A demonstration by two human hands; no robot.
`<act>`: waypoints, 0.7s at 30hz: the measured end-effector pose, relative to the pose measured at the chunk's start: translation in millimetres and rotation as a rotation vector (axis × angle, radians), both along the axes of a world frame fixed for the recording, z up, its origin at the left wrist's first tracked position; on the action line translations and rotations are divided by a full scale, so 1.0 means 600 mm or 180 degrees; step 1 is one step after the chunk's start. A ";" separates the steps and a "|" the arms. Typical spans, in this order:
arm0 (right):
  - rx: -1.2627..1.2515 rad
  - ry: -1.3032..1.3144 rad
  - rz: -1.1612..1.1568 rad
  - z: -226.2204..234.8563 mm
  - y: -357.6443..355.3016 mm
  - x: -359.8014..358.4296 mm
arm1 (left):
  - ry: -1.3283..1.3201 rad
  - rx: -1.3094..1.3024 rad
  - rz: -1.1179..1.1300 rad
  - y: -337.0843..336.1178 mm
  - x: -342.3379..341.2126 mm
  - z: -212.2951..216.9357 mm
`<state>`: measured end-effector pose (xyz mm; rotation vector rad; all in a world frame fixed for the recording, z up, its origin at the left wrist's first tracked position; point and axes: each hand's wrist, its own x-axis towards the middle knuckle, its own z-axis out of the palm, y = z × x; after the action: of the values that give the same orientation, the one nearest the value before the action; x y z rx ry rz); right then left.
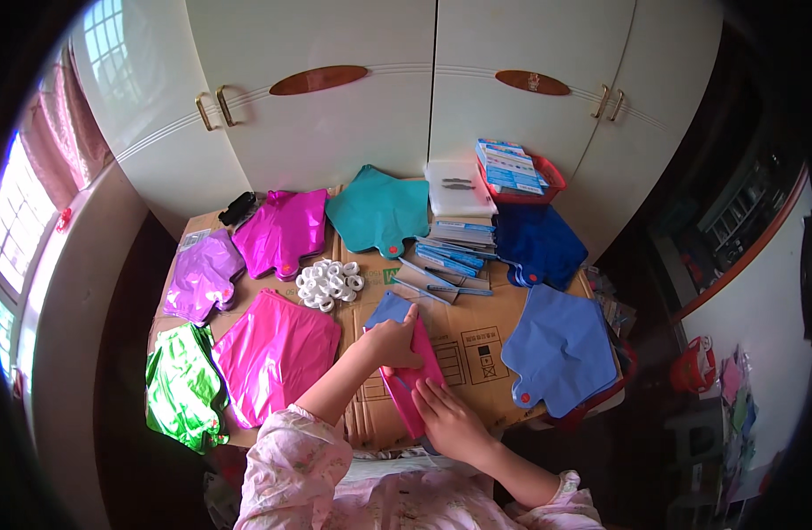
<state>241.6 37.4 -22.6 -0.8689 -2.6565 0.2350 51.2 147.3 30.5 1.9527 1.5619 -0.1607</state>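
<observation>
Folded pink sheet, one: on cardboard-topped counter. Left hand: atop it, grip unclear. Right hand: flat, gripping nothing. Risk: uneven pressure could slide the slick layers, skewing the fold.

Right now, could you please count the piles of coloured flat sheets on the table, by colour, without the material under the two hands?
Green pile: 1
Lavender pile: 1
Magenta pile: 1
Hot pink pile: 1
Teal pile: 1
Dark blue pile: 1
Light blue pile: 1
Total: 7
</observation>
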 end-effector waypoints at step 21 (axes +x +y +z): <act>-0.1480 0.0273 -0.0773 0.029 0.258 -0.030 | -0.0223 -0.0167 -0.0049 0.005 -0.008 -0.004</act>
<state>223.9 192.4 -5.0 -1.2753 -2.4204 0.8289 46.7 150.4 28.2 1.9099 1.4835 -0.1366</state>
